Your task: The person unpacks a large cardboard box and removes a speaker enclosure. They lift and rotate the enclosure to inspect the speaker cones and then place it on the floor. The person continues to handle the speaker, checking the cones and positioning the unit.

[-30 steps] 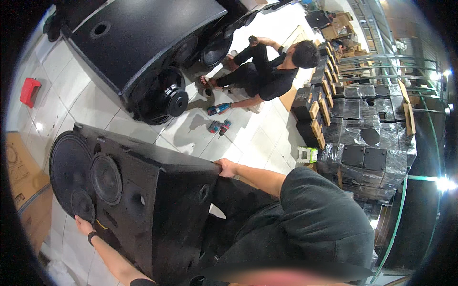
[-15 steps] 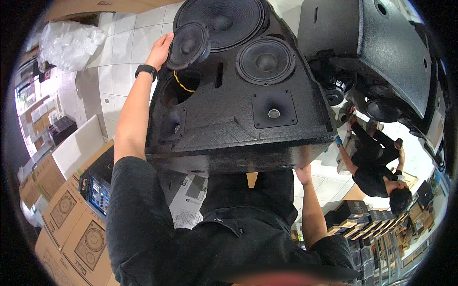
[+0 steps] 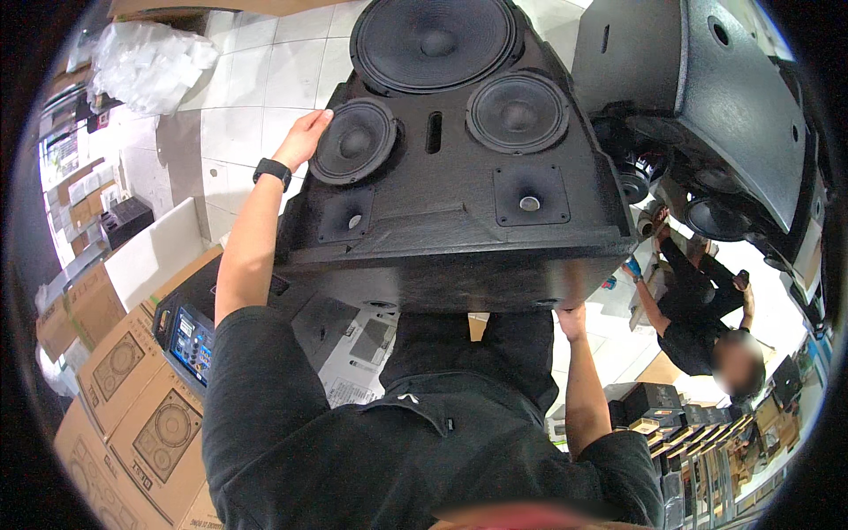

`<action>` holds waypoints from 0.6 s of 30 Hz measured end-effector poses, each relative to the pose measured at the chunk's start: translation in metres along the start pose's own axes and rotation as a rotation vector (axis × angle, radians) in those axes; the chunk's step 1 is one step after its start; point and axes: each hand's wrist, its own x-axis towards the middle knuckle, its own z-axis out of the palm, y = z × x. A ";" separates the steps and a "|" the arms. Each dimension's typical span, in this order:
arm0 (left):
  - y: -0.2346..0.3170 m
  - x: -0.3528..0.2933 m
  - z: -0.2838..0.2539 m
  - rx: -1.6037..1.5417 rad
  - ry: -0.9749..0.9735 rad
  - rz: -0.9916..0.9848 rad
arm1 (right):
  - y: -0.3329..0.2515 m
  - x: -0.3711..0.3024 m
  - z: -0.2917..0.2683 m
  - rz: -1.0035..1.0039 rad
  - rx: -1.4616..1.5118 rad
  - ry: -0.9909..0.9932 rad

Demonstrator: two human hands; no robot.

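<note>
A large black speaker cabinet (image 3: 424, 190) stands in front of me, its driver face turned up toward me. My left hand (image 3: 306, 140), wearing a dark wristband, has its fingers on the outer rim of a small round speaker driver (image 3: 355, 141). That driver covers its round hole, sitting slightly askew with a dark gap at its right edge. My right hand (image 3: 572, 321) grips the cabinet's near lower edge, its fingers partly hidden. A matching driver (image 3: 518, 115), a big woofer (image 3: 436, 42) and two square horns, one at right (image 3: 531, 196), sit in the same face.
Another black cabinet (image 3: 742, 115) rises at the right, with loose drivers (image 3: 634, 181) beside it. A co-worker (image 3: 707, 300) sits low beyond it. Brown cartons (image 3: 132, 397) and a mixer-like panel (image 3: 190, 340) are at the left. Clear plastic wrap (image 3: 146, 66) lies far left.
The small driver has gone from tilted above its hole down over it, hiding the yellow wire and the opening. My left hand came down with it; my right hand stays on the cabinet's edge.
</note>
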 end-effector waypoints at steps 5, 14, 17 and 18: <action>-0.016 0.007 0.007 0.064 -0.001 0.028 | 0.003 0.000 0.002 0.002 0.000 -0.012; -0.033 0.024 0.015 0.244 -0.060 0.080 | 0.009 0.001 0.005 0.035 0.063 0.016; -0.031 0.025 0.017 0.318 -0.014 0.106 | 0.008 0.001 0.006 -0.078 0.212 0.014; -0.030 0.025 0.018 0.350 0.005 0.121 | 0.008 0.001 0.006 -0.058 0.185 0.014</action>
